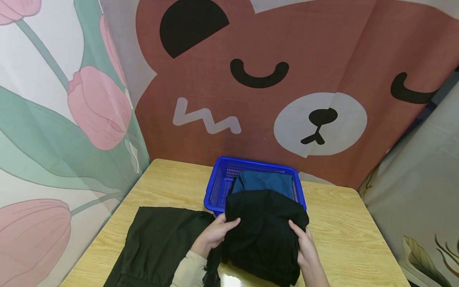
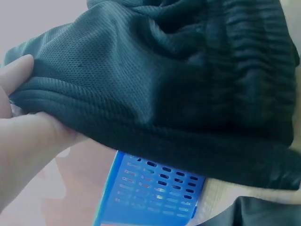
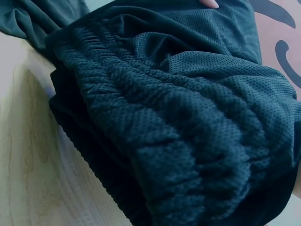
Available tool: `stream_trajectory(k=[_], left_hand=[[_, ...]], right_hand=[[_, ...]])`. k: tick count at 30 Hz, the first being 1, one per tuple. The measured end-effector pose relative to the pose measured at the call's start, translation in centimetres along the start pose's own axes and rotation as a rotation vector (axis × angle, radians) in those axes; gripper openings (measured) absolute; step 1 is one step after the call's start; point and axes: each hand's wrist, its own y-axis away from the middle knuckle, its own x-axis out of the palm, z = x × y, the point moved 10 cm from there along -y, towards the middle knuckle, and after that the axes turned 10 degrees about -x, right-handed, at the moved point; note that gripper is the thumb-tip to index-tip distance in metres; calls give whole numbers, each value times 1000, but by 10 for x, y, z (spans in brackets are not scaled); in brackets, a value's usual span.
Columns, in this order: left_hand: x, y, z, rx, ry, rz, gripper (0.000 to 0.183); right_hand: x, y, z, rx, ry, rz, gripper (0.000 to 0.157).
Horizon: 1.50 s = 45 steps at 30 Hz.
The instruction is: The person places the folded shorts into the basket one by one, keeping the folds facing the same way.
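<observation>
Garment is held at lower centre of the head view, its sides pinched in the fingers of left hand and right hand. Edges should be kept level, lest folds slip.

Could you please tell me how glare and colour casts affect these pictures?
Head view: a bright glare patch on the wooden tabletop by the lower edge of the black garment, whose folds are nearly lost in darkness; left wrist view: garment tinted teal, blue basket pale and hazy; right wrist view: a cool cast again, mesh weave readable.
</observation>
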Motion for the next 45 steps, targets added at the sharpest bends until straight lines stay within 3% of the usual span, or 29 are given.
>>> stream_trajectory(k=[5, 16, 23, 37, 45], left_hand=[[0, 0, -1, -21, -8, -2, 43], [-17, -1, -5, -38, 33, -124, 42], [-19, -4, -14, -37, 39, -143, 42], [-22, -19, -22, -36, 96, -158, 37], [-25, -24, -26, -44, 117, -182, 35]], right_hand=[[0, -1, 3, 3, 8, -16, 17], [4, -5, 6, 41, 26, -11, 22], [8, -10, 11, 70, -4, -9, 18], [8, -21, 19, 80, 34, 4, 31], [9, -27, 18, 128, 26, -13, 40]])
